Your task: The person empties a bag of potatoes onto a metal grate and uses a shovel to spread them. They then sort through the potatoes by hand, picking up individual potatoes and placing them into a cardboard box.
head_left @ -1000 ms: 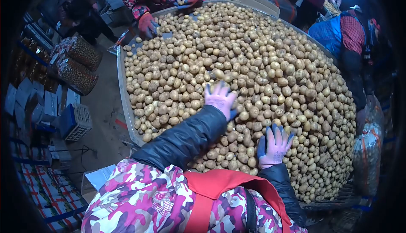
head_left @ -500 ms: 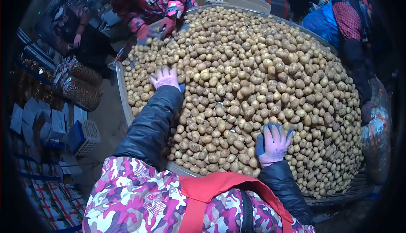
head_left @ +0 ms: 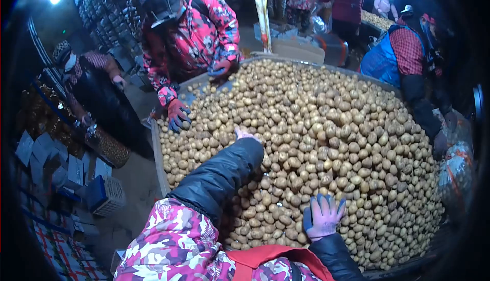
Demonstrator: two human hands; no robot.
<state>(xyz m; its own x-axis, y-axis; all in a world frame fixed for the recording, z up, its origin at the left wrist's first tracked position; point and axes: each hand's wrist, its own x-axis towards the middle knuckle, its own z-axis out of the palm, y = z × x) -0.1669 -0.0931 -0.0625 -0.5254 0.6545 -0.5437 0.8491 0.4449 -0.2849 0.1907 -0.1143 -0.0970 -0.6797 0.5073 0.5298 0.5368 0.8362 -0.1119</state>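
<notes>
A broad heap of small brown potatoes (head_left: 357, 143) fills the table (head_left: 161, 171). My left hand (head_left: 246, 134), in a pink glove, reaches into the left part of the heap. The dark sleeve and the bend of the wrist hide most of its fingers, so its grip cannot be made out. On the near side, my right hand (head_left: 325, 217), in a pink glove with blue-grey fingertips, lies on the potatoes with its fingers spread. It holds nothing.
Across the table, a person in a pink patterned jacket (head_left: 217, 18) works at the potatoes with gloved hands. Another person in a blue apron (head_left: 385, 56) stands at the far right. A blue-and-white crate (head_left: 106, 195) and boxes (head_left: 76, 169) lie on the floor to the left.
My left hand has moved right across the potatoes, its fingers now mostly hidden. My right hand stays spread on the heap. The view has tilted up, and the opposite person's hands have separated.
</notes>
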